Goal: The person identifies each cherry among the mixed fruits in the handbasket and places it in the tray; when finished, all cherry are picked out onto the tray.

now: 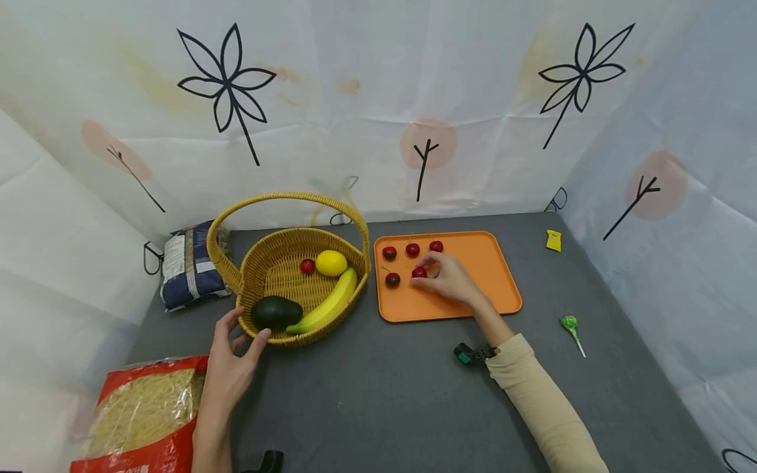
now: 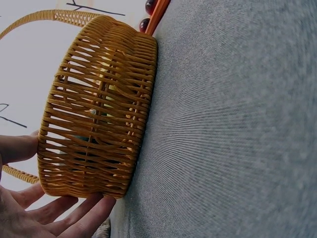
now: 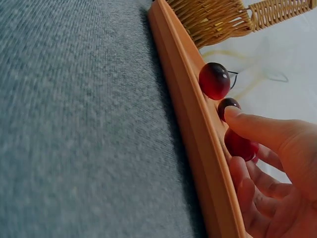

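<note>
My left hand [image 1: 230, 364] holds the near left side of a yellow wicker basket [image 1: 269, 263], its thumb and fingers spread against the woven wall [image 2: 94, 124]. Inside lie a dark green avocado [image 1: 276, 312], a banana [image 1: 328, 305], a yellow lemon [image 1: 331, 263] and a red cherry [image 1: 307, 266]. Over the orange tray [image 1: 479, 282], my right hand [image 1: 446, 279] pinches a dark red cherry [image 1: 418, 272] between thumb and fingers. Several other cherries [image 1: 392, 280] with stems sit on the tray's left half. In the right wrist view, the thumb partly covers the pinched cherry [image 3: 239, 146].
A red bag of pasta [image 1: 142, 410] lies at the front left, beside the left forearm. Behind the basket's left side is a blue and white packet [image 1: 189, 266]. A green lollipop [image 1: 570, 324] and a small yellow packet [image 1: 553, 240] lie to the right. Fabric walls surround the grey table.
</note>
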Demonstrator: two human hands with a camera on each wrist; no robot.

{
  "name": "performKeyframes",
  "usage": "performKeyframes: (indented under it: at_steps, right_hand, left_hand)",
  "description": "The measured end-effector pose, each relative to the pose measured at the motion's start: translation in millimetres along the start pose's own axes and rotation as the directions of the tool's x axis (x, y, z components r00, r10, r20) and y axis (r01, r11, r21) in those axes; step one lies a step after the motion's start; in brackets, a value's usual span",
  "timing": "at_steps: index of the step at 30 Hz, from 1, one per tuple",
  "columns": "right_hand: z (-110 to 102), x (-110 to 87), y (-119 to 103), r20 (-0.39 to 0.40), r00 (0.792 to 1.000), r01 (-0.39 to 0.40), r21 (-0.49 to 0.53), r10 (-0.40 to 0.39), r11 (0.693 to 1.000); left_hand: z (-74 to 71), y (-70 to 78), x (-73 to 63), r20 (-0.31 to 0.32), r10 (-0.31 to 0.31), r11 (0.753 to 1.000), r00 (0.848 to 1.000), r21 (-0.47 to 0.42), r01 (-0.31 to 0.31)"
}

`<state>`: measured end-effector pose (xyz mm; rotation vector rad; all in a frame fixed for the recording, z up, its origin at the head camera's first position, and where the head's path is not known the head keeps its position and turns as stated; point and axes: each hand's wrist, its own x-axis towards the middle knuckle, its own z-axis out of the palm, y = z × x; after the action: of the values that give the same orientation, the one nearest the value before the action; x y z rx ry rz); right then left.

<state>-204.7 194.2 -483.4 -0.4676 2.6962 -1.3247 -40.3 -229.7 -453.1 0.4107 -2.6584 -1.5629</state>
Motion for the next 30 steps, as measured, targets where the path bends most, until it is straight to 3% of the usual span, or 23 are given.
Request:
performKeyframes:
  at_steps: [7, 11, 21, 30]
  right_hand:
    - [5, 4.6, -1, -0.020, 0.999, -0.034, -0.102, 0.032, 0.994]
    - [5, 4.9, -3, -0.018, 0.999, -0.041, -0.111, 0.040, 0.993]
    - [-3, 1.1, -4, -0.024, 0.999, -0.049, 0.000, 0.049, 0.999]
    - [-10, -2.3, -10, -0.007, 1.000, -0.007, 0.151, 0.008, 0.988]
  left_hand:
    - [-0.2, 0.0, -0.8, 0.005, -0.010, 1.000, 1.000, -0.003, 0.010]
    - [-0.7, 0.8, -1.1, 0.008, -0.015, 1.000, 1.000, -0.004, 0.015]
    - [-1.5, 2.8, -1.0, 0.017, -0.016, 1.000, 1.000, -0.007, 0.016]
    - [-1.1, 2.2, -0.7, 0.017, -0.017, 1.000, 1.000, -0.009, 0.017]
